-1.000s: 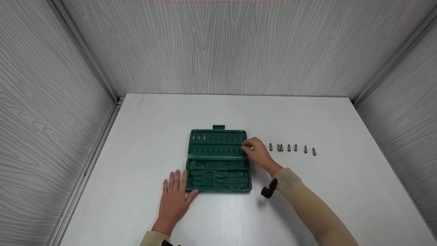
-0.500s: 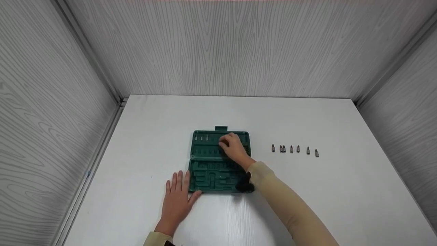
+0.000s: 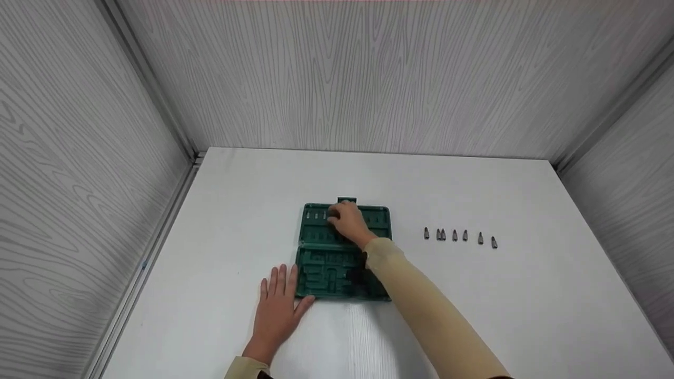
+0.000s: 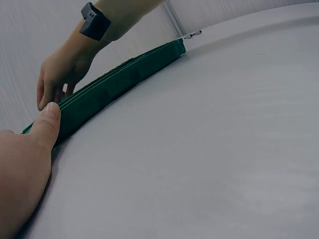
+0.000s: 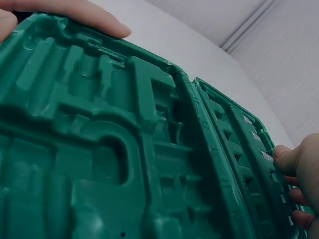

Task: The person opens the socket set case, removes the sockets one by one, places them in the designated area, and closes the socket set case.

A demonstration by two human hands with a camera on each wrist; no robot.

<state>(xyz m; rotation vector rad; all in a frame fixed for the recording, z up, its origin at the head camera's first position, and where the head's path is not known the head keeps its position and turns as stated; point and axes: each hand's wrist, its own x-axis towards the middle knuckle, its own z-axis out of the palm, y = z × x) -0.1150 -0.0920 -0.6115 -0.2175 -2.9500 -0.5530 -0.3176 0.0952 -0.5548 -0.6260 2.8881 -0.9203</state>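
Note:
A green plastic tool case (image 3: 315, 271) lies unfolded on the table, with moulded recesses in both halves. Three small metal screwdriver bits (image 3: 316, 215) sit in the left slots of its far row. My right hand (image 3: 349, 222) is over that row, just right of these bits, thumb and fingers pinched together; the bit between the fingertips is hidden. In the right wrist view, the thumb (image 5: 286, 158) is beside the third seated bit (image 5: 267, 156). My left hand (image 3: 275, 317) lies flat, fingers straight, against the near left corner of the case, the thumb (image 4: 47, 124) on its front edge.
Several more bits (image 3: 455, 235) stand in a loose row on the white table (image 3: 526, 305), right of the case. The case's latch tab (image 3: 347, 199) points to the back wall (image 3: 368, 79). Panels close in both sides. A black wrist camera (image 4: 94, 22) is strapped to the right wrist.
My right hand has moved left from the case's right edge to the far row beside the seated bits. The left hand has stayed on the near left corner. The head view has shifted slightly.

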